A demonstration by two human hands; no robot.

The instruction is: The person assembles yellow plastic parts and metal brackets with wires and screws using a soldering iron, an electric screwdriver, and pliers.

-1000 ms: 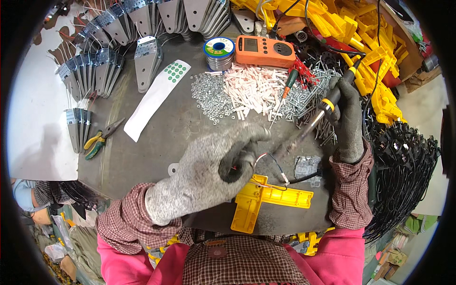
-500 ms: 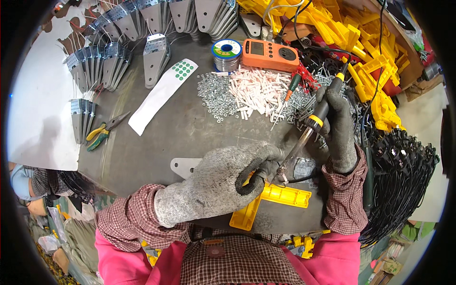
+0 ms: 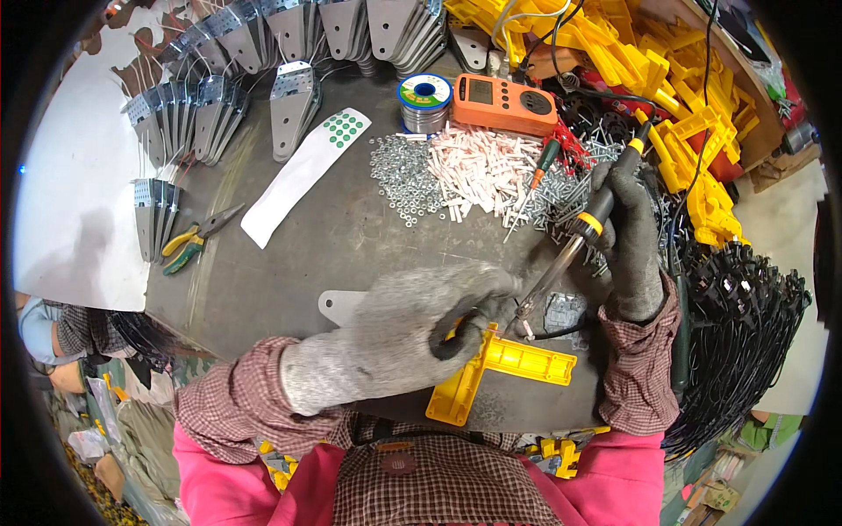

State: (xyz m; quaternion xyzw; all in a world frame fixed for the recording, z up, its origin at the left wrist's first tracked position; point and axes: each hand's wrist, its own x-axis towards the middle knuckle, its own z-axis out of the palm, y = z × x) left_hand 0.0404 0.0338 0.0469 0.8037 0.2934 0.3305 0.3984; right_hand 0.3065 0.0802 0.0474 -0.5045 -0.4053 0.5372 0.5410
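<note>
In my gloved right hand (image 3: 633, 241) is a soldering iron (image 3: 594, 221) with a black and yellow handle, slanting down to the left. Its tip end is close to the fingers of my gloved left hand (image 3: 395, 337). Those left fingers are pinched together above a yellow plastic housing (image 3: 531, 360), and what they grip is hidden by the glove. A black cable (image 3: 554, 333) with a pale end lies by the housing, under the iron. Partly covered by my left hand is a flat grey metal plate (image 3: 338, 307).
Beyond my hands are a solder spool (image 3: 424, 105), an orange meter (image 3: 503, 103), white sleeves (image 3: 478, 171), nuts (image 3: 405, 180) and screws. Pliers (image 3: 200, 238) and a sticker sheet (image 3: 303, 180) lie left. Metal plates (image 3: 294, 110) stand at the back left; black cables (image 3: 737, 333) hang right.
My left hand is blurred by a slight motion, its fingers still pinched by the housing. The iron stays in my right hand, almost unmoved. The whole view has shifted a little.
</note>
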